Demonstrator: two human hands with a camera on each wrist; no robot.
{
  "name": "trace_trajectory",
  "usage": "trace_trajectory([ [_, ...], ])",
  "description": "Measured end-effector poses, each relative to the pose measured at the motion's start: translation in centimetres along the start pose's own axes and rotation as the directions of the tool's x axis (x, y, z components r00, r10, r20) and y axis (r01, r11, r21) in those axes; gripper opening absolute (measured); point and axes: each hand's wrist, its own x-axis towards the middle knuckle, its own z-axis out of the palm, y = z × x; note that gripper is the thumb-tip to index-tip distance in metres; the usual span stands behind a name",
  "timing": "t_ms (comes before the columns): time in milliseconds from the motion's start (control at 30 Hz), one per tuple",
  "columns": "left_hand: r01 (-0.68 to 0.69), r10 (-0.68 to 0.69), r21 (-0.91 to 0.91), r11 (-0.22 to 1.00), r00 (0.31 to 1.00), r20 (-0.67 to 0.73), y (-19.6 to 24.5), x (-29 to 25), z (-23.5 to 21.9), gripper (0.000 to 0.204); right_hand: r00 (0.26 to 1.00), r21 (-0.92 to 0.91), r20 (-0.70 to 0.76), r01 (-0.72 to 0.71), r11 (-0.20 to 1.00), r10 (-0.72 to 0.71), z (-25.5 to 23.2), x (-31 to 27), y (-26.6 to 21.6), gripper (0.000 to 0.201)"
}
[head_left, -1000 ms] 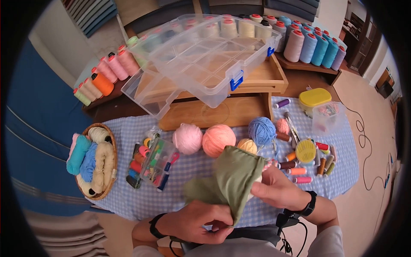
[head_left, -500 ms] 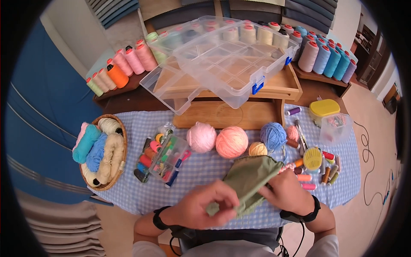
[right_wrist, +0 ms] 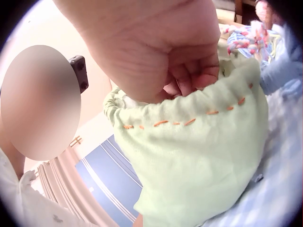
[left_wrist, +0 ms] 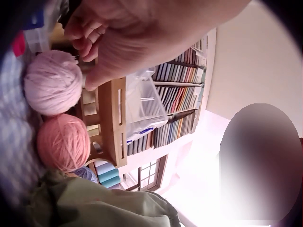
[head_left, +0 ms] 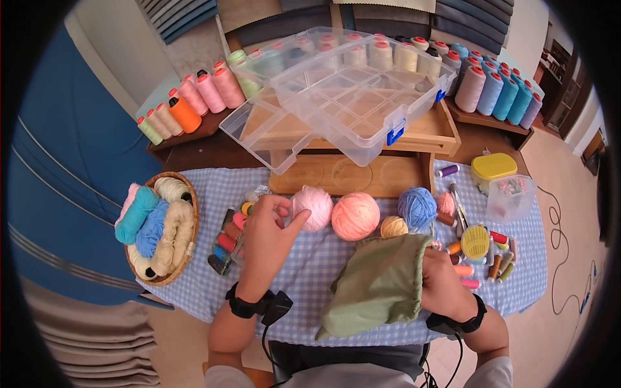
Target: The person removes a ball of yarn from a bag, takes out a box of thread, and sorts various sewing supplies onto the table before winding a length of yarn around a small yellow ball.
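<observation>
In the head view the left hand (head_left: pixel 266 236) reaches to the pink yarn ball (head_left: pixel 312 209), its thumb and fingers apart at the ball's left side. The left wrist view shows the thumb beside the pink ball (left_wrist: pixel 53 82); whether it touches cannot be told. The right hand (head_left: pixel 446 284) grips the gathered mouth of a green cloth bag (head_left: pixel 375 288), which hangs slanting down to the left. Seen from the right wrist, that hand's (right_wrist: pixel 156 47) curled fingers dip inside the rim of the bag (right_wrist: pixel 189 156), with orange stitches below. The bag's contents are hidden.
Peach (head_left: pixel 356 216), yellow (head_left: pixel 393 227) and blue (head_left: pixel 417 207) yarn balls line the checked cloth (head_left: pixel 297 291). A yarn basket (head_left: pixel 187 262) stands left; thread spools (head_left: pixel 495 266) and scissors (head_left: pixel 460 210) lie right. Behind is a clear divided case (head_left: pixel 336 107).
My left hand has let go of the bag and moved up and left to the pink ball. The bag now hangs from my right hand, which has shifted slightly right.
</observation>
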Motion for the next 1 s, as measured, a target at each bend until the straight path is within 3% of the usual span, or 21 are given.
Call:
trace_trajectory([
  [67, -0.060, 0.061, 0.023, 0.998, 0.998, -0.027, -0.9, 0.2, 0.6, 0.031, 1.000, -0.009, 0.009, 0.006, 1.000, -0.006, 0.0, 0.0, -0.3, 0.021],
  [167, -0.022, 0.022, -0.076, 0.997, 1.000, -0.007, -1.1, 0.4, 0.8, 0.025, 1.000, -0.023, 0.022, 0.011, 1.000, -0.010, 0.0, -0.1, -0.3, 0.023],
  [367, -0.009, 0.010, -0.097, 0.995, 1.000, 0.005, -0.7, 0.4, 0.6, 0.013, 0.999, -0.041, 0.046, 0.030, 0.999, -0.028, -0.1, 0.0, -0.5, 0.026],
  [600, -0.068, 0.061, -0.149, 0.986, 0.997, -0.051, -0.6, 0.2, 0.2, 0.010, 0.998, -0.073, 0.052, 0.037, 0.997, -0.033, -0.1, -0.2, -0.1, 0.027],
  [767, 0.102, -0.098, -0.326, 0.940, 0.995, 0.030, 0.1, 0.3, -0.6, 0.012, 0.999, -0.068, 0.038, 0.028, 0.997, -0.026, 0.0, -0.2, -0.1, 0.027],
  [900, 0.120, -0.097, -0.376, 0.919, 0.992, 0.079, -0.2, 0.6, -1.1, 0.011, 0.998, -0.083, 0.039, 0.049, 0.995, -0.046, 0.0, -0.1, 0.1, 0.026],
  [967, 0.304, -0.173, -0.525, 0.795, 0.943, 0.284, 0.7, 0.7, -2.1, 0.011, 0.998, -0.068, 0.035, 0.048, 0.996, -0.046, 0.2, -0.2, 0.5, 0.026],
  [1000, 0.299, -0.169, -0.527, 0.796, 0.945, 0.281, 0.7, 0.8, -2.4, 0.011, 0.998, -0.055, 0.033, 0.047, 0.997, -0.045, 0.2, -0.2, 0.7, 0.026],
])
